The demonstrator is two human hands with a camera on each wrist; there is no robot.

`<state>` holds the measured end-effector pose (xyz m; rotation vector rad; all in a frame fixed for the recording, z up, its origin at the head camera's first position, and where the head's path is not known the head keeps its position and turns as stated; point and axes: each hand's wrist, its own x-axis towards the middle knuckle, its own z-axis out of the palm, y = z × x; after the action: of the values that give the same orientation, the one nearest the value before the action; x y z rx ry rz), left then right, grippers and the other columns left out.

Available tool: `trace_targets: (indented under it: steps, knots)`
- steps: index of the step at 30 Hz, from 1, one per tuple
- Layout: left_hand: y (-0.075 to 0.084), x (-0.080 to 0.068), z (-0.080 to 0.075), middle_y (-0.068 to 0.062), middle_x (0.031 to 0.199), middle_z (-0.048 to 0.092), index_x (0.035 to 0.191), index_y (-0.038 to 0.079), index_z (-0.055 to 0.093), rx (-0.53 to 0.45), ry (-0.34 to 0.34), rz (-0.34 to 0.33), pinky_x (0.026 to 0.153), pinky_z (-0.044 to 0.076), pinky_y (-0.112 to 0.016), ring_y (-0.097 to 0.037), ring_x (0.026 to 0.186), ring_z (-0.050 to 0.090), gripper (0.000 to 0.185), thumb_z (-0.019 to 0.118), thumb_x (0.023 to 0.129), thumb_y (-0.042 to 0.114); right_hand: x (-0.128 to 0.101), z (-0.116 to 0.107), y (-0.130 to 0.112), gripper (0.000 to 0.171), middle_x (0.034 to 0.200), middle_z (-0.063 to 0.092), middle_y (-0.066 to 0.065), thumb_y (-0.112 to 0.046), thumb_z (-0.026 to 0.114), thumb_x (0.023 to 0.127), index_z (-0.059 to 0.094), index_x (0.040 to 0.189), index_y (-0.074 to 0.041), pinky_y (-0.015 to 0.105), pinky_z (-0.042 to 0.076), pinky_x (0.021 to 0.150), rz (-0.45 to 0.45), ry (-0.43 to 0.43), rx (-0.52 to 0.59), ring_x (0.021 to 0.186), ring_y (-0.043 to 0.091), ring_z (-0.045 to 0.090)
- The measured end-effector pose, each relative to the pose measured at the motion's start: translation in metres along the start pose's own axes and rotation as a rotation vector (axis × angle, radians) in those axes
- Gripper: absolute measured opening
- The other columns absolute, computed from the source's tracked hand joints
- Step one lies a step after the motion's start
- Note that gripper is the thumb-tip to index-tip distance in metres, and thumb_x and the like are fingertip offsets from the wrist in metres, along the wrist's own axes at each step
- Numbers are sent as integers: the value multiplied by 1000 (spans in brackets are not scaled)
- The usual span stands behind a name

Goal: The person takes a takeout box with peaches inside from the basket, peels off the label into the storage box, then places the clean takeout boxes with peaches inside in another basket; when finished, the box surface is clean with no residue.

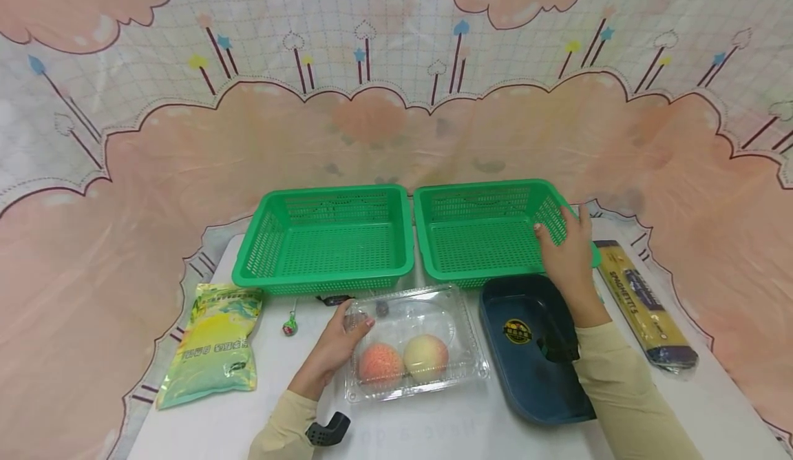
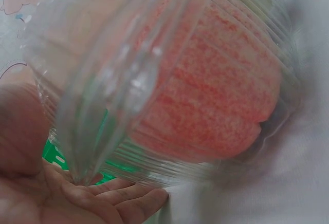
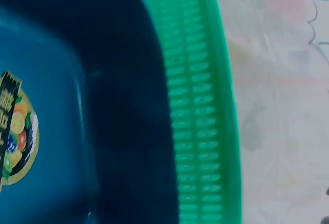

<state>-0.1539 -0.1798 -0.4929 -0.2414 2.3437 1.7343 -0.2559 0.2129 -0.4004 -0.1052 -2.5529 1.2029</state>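
My left hand (image 1: 334, 346) is at the left side of a clear plastic clamshell box (image 1: 455, 315), thumb over its top and fingers at its far corner. In the left wrist view, the box's ribbed corner lies between thumb and fingers. Inside are a reddish peach (image 1: 381, 366), a paler peach (image 1: 426, 358) and a small dark round item (image 1: 382, 309). My right hand (image 1: 566, 260) reaches over the right green basket (image 1: 477, 239), fingers spread at its right rim and thumb inside. The right wrist view does not show this hand. Below the right forearm lies a dark blue basin (image 1: 526, 370) with a fruit sticker.
Beside the right basket stands another green basket (image 1: 334, 246). A yellow-green bag (image 1: 213, 346) lies at left, a green-wrapped lollipop (image 1: 290, 323) near it. A small dark item (image 1: 334, 300) lies behind the box. At right is a spaghetti pack (image 1: 647, 308). A patterned cloth (image 1: 372, 129) hangs behind.
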Motion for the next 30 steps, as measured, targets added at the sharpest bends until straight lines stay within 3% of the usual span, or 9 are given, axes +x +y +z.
trace_targets:
  steps: [6, 15, 24, 30]
  knots:
    - [-3, 0, 2, -36, 164, 28, 163, 0, 25, -12, 5, 13, 119, 19, -77, -57, 154, 18, 73, 62, 106, 26, 2, 3, 19, 75, 175, -9, 19, -36, 56, 108, 23, 164, 2, 72, 16, 125, 38, 68, 15, 162, 43, -4]
    - [-6, 0, 4, -37, 163, 28, 162, 0, 25, -13, 10, 20, 119, 18, -78, -58, 154, 18, 72, 62, 106, 25, 3, 8, 44, 82, 172, -17, 24, -40, 47, 110, 8, 164, 7, 69, 12, 127, 189, 44, -2, 160, 45, -12]
    - [-5, -1, 5, -40, 162, 28, 163, -1, 23, -16, 12, 14, 119, 22, -77, -59, 153, 21, 75, 63, 106, 26, 8, 6, 53, 83, 172, -21, 23, -43, 43, 110, 3, 165, 6, 66, 10, 128, 242, 77, -1, 160, 43, -14]
    - [-4, -2, 5, -40, 161, 30, 163, 0, 23, -8, 10, 14, 118, 24, -77, -59, 152, 23, 75, 62, 106, 27, 11, 2, 63, 84, 170, -22, 27, -41, 40, 111, -4, 163, 9, 66, 10, 128, 324, 31, 17, 159, 47, -14]
